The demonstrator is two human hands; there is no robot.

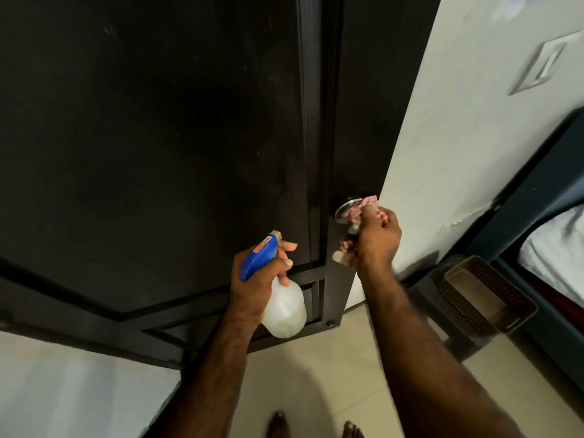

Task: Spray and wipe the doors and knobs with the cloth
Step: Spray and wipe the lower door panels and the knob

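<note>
The head view is showing the right hand [377, 237] just right of the frame's centre, its fingers curling tight around a bunched pink-and-white patterned cloth [363, 206] and pressing that cloth onto the round silver metal door knob [345, 208]. The knob is lying directly up and to the left of the knuckles, touching the cloth, with its stem pointing out of the door toward the hand, so I judge that the coming rub is turning around that stem rather than sliding along the panel. A loose tail of the cloth is hanging below the wrist, near the door's edge. Moving outward, the knob is sitting on the right-hand stile of the tall dark brown wooden door [158, 137], which is filling the upper left and centre of the frame, with pale smears catching light on its panel. The left hand [256, 276] is waiting lower and to the left of the knob, its fingers wrapping the neck of a translucent white plastic spray bottle with a blue trigger head [278, 289], forefinger lying extended beside the trigger, nozzle aiming up at the panel. The right hand is clearly the nearer one to the knob; the left is standing well apart from it.
</note>
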